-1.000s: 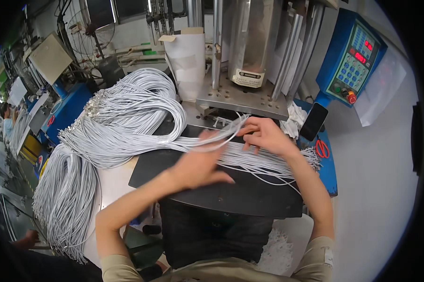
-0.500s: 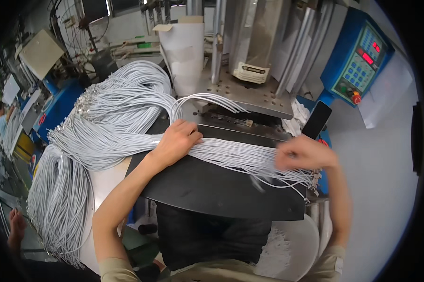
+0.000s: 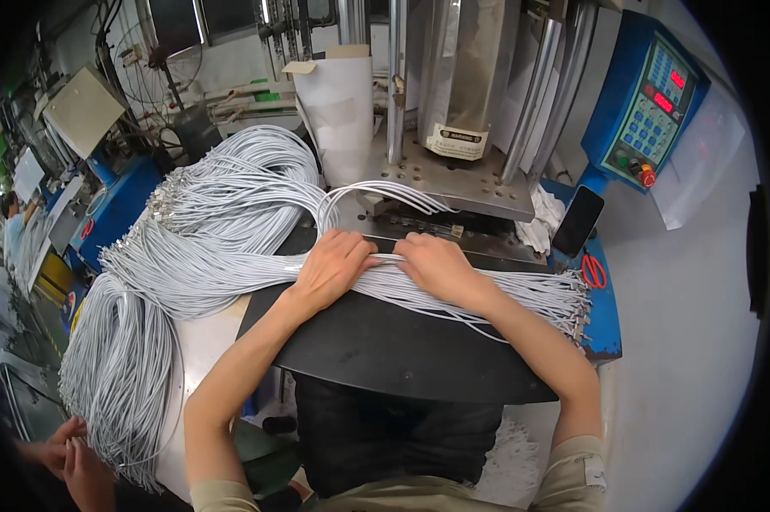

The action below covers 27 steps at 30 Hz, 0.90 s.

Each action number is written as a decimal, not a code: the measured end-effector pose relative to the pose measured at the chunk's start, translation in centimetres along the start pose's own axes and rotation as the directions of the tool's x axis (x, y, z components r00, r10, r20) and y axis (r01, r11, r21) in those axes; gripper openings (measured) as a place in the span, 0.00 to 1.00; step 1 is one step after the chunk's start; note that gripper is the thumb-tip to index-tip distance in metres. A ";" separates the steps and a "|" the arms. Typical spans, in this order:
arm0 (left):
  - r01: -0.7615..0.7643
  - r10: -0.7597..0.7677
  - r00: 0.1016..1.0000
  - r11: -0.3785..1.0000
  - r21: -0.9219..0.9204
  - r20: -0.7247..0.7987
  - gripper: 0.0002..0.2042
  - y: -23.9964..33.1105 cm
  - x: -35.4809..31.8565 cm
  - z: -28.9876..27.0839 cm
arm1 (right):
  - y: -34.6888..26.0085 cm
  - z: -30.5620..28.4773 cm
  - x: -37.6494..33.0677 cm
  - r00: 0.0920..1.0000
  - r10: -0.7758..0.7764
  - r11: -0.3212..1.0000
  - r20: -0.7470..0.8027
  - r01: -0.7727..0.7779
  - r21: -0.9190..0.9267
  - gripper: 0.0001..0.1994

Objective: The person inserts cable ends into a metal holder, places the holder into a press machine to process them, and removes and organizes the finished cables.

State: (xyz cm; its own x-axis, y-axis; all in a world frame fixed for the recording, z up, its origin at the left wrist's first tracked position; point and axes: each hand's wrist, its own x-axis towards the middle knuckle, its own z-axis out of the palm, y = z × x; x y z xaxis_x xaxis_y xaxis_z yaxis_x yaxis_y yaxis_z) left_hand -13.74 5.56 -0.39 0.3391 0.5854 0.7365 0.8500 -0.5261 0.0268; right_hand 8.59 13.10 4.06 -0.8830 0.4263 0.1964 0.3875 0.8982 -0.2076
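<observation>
Now right hand (image 3: 438,266) had moved from near the cable ends (image 3: 583,309) to beside left hand (image 3: 330,268); both grasped the white cable bundle (image 3: 526,294) on the black worktop (image 3: 402,358), apparently working one stretch together.

The cables (image 3: 223,273) have smooth, plastic-looking sheathing. The near board (image 3: 402,350) shows a matt surface. The far press plate (image 3: 440,181) and post (image 3: 396,115) are bare, smooth metal.

right hand (image 3: 440,266): from end of cable bundle (image 3: 537,291) to beside grip of left hand (image 3: 332,263) | loose cables (image 3: 391,188): from between hands to beyond grip
</observation>
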 end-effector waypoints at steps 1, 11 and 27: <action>-0.002 0.002 1.000 1.000 -0.002 0.001 0.10 0.0 0.0 0.0 | -0.2 0.1 0.0 0.999 0.043 0.993 0.013 -0.041 -0.114 0.14; 0.024 -0.022 0.997 0.999 -0.026 0.078 0.09 1.1 0.9 0.0 | 1.0 -0.2 -3.2 0.957 0.021 0.999 -0.288 -0.028 -0.020 0.09; -0.022 0.024 0.995 0.999 -0.023 0.095 0.10 -0.2 0.3 0.1 | 5.1 -6.7 -15.4 0.860 0.356 0.826 -0.365 -0.472 -0.307 0.11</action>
State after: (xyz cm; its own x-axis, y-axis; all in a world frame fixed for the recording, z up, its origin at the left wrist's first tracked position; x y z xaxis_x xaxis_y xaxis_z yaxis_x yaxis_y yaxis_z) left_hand -13.80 5.91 -0.19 0.3966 0.6285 0.6691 0.8326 -0.5532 0.0262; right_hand 25.94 11.90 6.43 -0.5249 0.7258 0.4447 0.8185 0.5737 0.0298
